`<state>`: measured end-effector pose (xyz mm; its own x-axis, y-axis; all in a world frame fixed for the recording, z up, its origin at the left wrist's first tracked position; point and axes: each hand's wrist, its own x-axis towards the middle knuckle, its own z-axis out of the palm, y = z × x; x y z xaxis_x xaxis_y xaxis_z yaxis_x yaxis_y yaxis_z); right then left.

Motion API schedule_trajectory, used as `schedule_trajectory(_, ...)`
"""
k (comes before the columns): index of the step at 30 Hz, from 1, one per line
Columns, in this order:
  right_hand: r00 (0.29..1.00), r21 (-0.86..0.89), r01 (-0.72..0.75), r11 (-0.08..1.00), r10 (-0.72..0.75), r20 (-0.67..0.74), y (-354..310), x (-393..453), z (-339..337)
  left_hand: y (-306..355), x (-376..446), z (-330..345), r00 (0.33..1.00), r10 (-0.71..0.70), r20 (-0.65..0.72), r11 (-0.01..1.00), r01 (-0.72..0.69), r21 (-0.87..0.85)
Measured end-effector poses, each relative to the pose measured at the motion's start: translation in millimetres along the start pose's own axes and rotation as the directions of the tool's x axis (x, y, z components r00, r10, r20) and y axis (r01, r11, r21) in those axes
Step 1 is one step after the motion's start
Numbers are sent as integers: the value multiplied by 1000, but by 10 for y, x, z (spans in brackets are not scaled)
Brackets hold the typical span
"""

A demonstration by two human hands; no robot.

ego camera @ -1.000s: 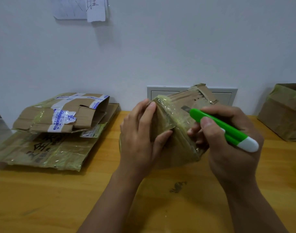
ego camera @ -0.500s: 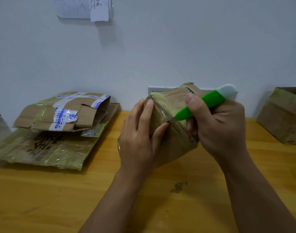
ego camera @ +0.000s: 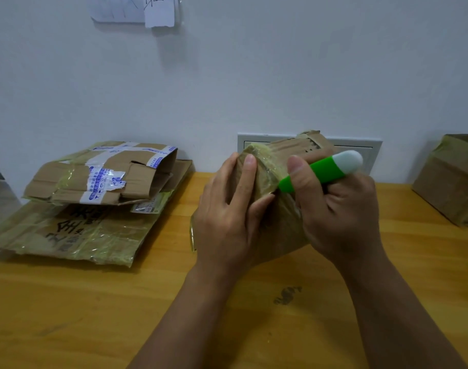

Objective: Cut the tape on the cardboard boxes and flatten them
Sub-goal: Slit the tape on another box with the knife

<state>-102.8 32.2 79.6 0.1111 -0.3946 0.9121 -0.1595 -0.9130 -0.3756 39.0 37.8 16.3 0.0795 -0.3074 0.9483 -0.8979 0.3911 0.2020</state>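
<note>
We've got the taped box [ego camera: 278, 222] at center, propped on the wooden table [ego camera: 94, 302] and tilted, top end leaning away toward 12 o'clock. Our left hand [ego camera: 227, 217] is clamped on its near-left face, fingers curled up over the top edge, thumb pressing the front. Our right hand [ego camera: 339, 209] is wrapped round the green cutter [ego camera: 320, 173], thumb on top of the handle, white butt end pointing to 2 o'clock, blade end down at 8 o'clock against the glossy tape [ego camera: 264, 166] on the box's upper corner. Blade itself mostly hidden betw. thumbs, can't tell how deep it sits.

At 9 o'clock, well apart from the box: flattened cardboard stack [ego camera: 76, 230], w/ a half-collapsed box [ego camera: 102, 179] w/ white-blue tape lying on top. At 3 o'clock, near the wall, another box [ego camera: 451, 182], brown, tape-wrapped, partly cut off by frame edge. Dark stain [ego camera: 287, 295] on the table at 6 o'clock from the held box. White wall panel [ego camera: 360, 149] behind it; paper notes [ego camera: 147, 9] on the wall at 12 o'clock.
</note>
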Motion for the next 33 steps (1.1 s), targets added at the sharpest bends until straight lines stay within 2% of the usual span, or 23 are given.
schedule_trajectory(2,999,39,-30,999,29,26,-11,1,-18,-4,-10,3,1000,4,2,1000,-4,1)
schedule_trajectory(5,994,138,-104,985,108,-22,-4,12,-65,-16,-21,4,1000,9,2,1000,-9,-19)
schedule_trajectory(9,989,91,-143,986,138,58,26,51,-97,-26,-45,6,1000,29,2,999,-29,-43)
schedule_trajectory(14,972,130,-190,973,168,164,0,158,-133,-28,-69,-3,998,48,32,998,-47,-33)
schedule_trajectory(17,966,162,-234,959,210,152,-31,222,-71,-24,-60,-25,999,37,22,998,-36,-57)
schedule_trajectory(21,962,371,-272,888,261,82,-74,208,-45,-29,-41,-81,998,-11,-57,989,2,-149)
schedule_trajectory(23,960,412,-268,871,275,45,-69,194,-75,-34,-28,-95,991,-62,-120,985,41,-170)
schedule_trajectory(27,984,332,-171,928,175,17,0,141,-124,-43,-25,-107,966,-80,-245,991,50,-125)
schedule_trajectory(30,990,273,-143,951,133,57,102,49,-109,-43,4,-130,903,-178,-390,983,181,-30)
schedule_trajectory(33,989,269,-145,952,138,45,179,-35,-28,-14,10,-118,897,-260,-357,965,236,-110)
